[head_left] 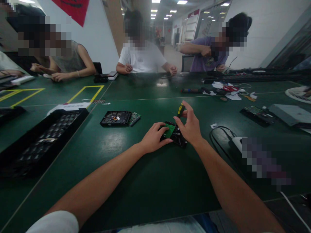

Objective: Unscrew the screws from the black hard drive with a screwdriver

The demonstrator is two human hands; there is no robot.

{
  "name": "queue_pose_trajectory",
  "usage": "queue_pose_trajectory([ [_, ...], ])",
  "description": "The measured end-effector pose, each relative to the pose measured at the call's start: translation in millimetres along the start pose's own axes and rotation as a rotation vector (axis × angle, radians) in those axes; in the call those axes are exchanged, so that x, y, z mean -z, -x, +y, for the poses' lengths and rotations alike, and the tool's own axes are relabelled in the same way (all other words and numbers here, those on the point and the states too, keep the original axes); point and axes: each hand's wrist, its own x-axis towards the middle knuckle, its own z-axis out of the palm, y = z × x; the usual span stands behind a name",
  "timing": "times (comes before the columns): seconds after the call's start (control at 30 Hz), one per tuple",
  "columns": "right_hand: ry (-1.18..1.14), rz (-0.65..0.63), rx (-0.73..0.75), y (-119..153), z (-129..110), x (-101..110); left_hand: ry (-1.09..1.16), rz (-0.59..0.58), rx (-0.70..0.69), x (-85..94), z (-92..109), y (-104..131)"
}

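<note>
The left hand (pixel 153 138), half-curled, steadies the left end of the black drive (pixel 180 139) lying on the desk (pixel 145 181), long axis slanting nearer rightward, while the right hand (pixel 191 127) pinches a screwdriver (pixel 180 110) above (tip hidden).

On the table (pixel 136 200), a disk drive (pixel 179 141) lies between left hand (pixel 153 137) and right hand (pixel 191 126). To its left is a second drive (pixel 114 118), a circuit board (pixel 135 118) at its right end; farther left, a tray (pixel 59 136). To the right lie a cable (pixel 212 137) and a box (pixel 289 114).
</note>
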Motion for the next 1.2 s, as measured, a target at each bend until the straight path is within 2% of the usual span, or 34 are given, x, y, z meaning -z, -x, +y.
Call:
queue_pose_trajectory([
  [0.8, -0.02, 0.004, -0.047, 2.1, 1.0, -2.3, 0.007, -0.008, 0.001, 0.8, 0.2, -0.3],
  [0.97, 0.019, 0.039, -0.001, 0.6, 2.8, -1.5, 0.0, -0.005, 0.007, -0.4, -0.6, 0.1],
  [1.2, -0.012, 0.016, 0.007, 1.9, 2.7, -2.4, 0.012, -0.003, 0.012, -0.5, -1.1, 0.2],
])
